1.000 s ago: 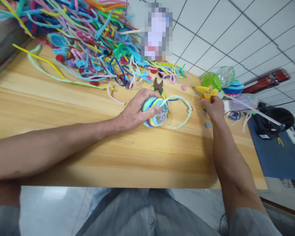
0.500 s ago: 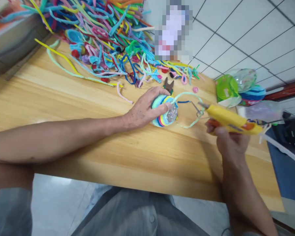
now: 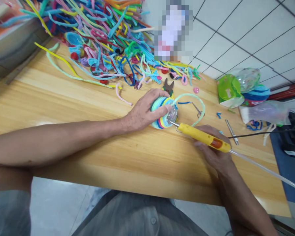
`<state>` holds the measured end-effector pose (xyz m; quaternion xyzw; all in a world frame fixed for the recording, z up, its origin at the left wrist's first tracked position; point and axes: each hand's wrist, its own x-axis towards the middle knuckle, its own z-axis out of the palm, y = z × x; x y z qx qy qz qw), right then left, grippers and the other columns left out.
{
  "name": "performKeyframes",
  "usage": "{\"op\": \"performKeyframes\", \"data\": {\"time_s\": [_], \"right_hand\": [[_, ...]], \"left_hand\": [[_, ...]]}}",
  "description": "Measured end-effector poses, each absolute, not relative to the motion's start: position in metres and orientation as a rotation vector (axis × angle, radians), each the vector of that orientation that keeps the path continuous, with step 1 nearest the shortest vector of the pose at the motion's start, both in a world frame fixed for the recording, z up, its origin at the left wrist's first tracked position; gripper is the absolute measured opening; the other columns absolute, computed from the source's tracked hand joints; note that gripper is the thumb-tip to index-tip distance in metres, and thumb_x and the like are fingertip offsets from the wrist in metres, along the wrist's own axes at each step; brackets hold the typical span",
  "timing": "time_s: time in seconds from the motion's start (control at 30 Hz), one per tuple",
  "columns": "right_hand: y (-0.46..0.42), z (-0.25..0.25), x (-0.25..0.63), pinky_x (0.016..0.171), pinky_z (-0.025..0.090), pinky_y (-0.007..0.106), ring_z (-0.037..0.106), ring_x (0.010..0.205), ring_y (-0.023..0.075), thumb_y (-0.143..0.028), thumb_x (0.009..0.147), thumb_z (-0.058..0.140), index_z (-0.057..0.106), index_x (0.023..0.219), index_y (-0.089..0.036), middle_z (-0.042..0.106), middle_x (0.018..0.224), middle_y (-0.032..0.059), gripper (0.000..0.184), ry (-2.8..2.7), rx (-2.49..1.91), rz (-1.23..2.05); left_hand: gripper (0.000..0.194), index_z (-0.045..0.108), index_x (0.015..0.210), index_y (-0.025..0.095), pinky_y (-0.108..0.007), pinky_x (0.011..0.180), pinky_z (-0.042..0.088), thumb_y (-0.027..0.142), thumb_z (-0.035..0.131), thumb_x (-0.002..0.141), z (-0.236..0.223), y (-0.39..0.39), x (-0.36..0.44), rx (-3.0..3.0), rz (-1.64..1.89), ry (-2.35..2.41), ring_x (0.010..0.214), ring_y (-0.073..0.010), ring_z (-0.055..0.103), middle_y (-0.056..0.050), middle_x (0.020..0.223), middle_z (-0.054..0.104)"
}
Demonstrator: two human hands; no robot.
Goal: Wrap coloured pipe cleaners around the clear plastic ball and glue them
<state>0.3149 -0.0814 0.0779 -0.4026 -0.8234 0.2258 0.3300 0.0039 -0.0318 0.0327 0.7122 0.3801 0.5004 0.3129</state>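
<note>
My left hand [image 3: 147, 109] is wrapped round a small round object coiled in striped pipe cleaners [image 3: 159, 121], turquoise, yellow, pink and blue, lying on its side. Its shiny, clear-looking end faces right. A mint green pipe cleaner [image 3: 203, 104] loops out from it to the right. In my right hand [image 3: 212, 147] is a yellow hot glue gun [image 3: 196, 133] with a clear glue stick [image 3: 263, 170] sticking out of its back. The metal nozzle is at the lower edge of the shiny end; whether it touches, I cannot tell.
A heap of coloured pipe cleaners [image 3: 108, 36] covers the back left of the wooden table [image 3: 108, 157]. Pliers [image 3: 168, 88] and small scissors [image 3: 198, 111] lie beyond the coiled object. Further right are a silver pen-like tool [image 3: 232, 131], a green pack [image 3: 228, 90] and a black cord [image 3: 258, 133].
My right hand has brought the glue gun left and down, turning its nozzle to the coiled object's end. My left hand has kept its hold almost unmoved.
</note>
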Motion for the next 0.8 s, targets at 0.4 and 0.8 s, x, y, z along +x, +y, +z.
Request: {"op": "performKeyframes", "data": {"time_s": [0.4,0.8], "right_hand": [[-0.0784,0.0806,0.3053,0.084,0.068,0.045,0.082,0.091,0.0273,-0.036,0.1,0.081,0.077,0.122,-0.034,0.085,0.105,0.0044,0.022,-2.228,-0.99,0.413],[-0.0769,0.0786,0.3038,0.08,0.068,0.043,0.081,0.088,0.0261,-0.034,0.102,0.077,0.076,0.121,-0.032,0.084,0.103,0.004,0.019,-2.253,-0.961,0.387]], "left_hand": [[0.04,0.067,0.13,0.019,-0.042,0.117,0.055,0.05,0.066,0.106,0.0295,-0.0308,0.0053,1.895,1.345,0.98,0.126,-0.026,0.07,-0.011,0.133,0.075],[0.04,0.068,0.13,0.02,-0.042,0.117,0.054,0.051,0.066,0.105,0.0299,-0.0307,0.0059,1.897,1.327,1.006,0.126,-0.0257,0.07,-0.011,0.135,0.075]]}}
